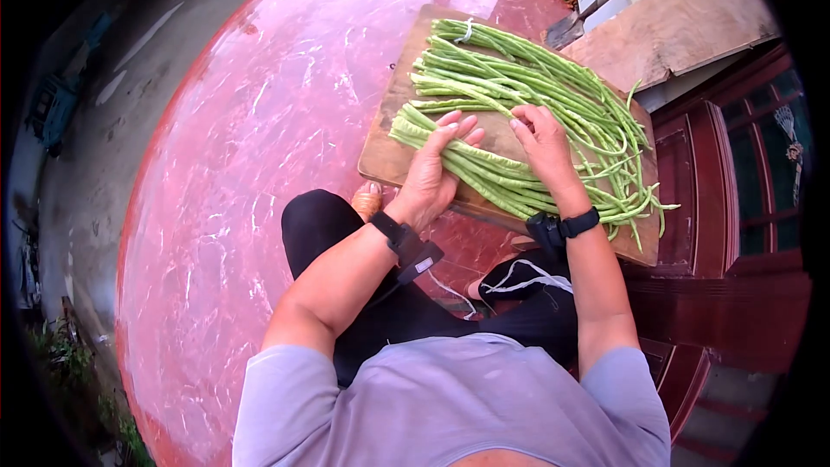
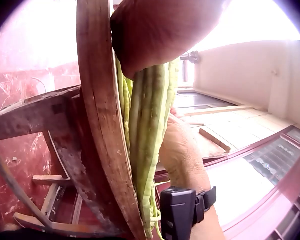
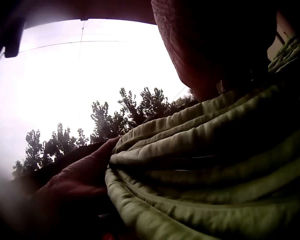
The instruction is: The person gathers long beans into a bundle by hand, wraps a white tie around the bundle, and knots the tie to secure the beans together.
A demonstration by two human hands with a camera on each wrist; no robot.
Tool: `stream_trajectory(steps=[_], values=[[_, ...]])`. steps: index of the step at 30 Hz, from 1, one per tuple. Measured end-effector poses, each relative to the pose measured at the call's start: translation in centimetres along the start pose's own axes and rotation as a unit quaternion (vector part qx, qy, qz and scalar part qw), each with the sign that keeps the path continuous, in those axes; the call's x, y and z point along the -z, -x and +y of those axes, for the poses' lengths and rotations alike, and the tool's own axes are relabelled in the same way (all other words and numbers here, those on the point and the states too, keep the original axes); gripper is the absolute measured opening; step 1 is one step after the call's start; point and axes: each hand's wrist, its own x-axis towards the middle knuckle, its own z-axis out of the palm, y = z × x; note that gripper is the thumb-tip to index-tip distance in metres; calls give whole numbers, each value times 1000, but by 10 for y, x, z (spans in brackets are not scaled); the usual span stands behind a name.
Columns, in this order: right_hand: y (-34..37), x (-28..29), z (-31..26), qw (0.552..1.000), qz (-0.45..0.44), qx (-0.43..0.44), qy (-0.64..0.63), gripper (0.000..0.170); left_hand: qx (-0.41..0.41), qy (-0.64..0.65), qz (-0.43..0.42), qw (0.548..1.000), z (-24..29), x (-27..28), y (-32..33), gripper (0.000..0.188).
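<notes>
My left hand [image 1: 428, 180] grips a bundle of long green beans [image 1: 494, 175] near its blunt left ends, over the front of the wooden board [image 1: 387, 145]. In the left wrist view, the held beans [image 2: 149, 115] run down along the board's edge [image 2: 102, 100]. My right hand [image 1: 551, 154] is above the bundle's middle, thumb and forefinger pinched at a long bean from the pile. Behind both hands lies the larger pile of long beans [image 1: 527, 73], its thin tips trailing to the right. A white tie [image 1: 468, 31] circles a bunch at the back.
The board rests on a wooden stand [image 2: 65, 120] close before my knees. White string [image 1: 540, 275] lies over my right leg. At the right are a dark red door [image 1: 692, 182] and a leaning plank [image 1: 674, 26]. A shovel [image 1: 566, 30] stands behind the board.
</notes>
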Motion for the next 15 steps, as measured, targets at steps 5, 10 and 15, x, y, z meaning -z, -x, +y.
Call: stream_trajectory(steps=[5,10,15], values=[[31,19,-18,997,51,44,-23,17,-5,-15,-4,1000,1,-5,3,65],[58,29,-13,998,7,54,-25,18,-9,-24,-24,999,1,-2,1,66],[64,29,-5,996,-8,65,65,20,-1,22,-37,999,1,0,-1,41]])
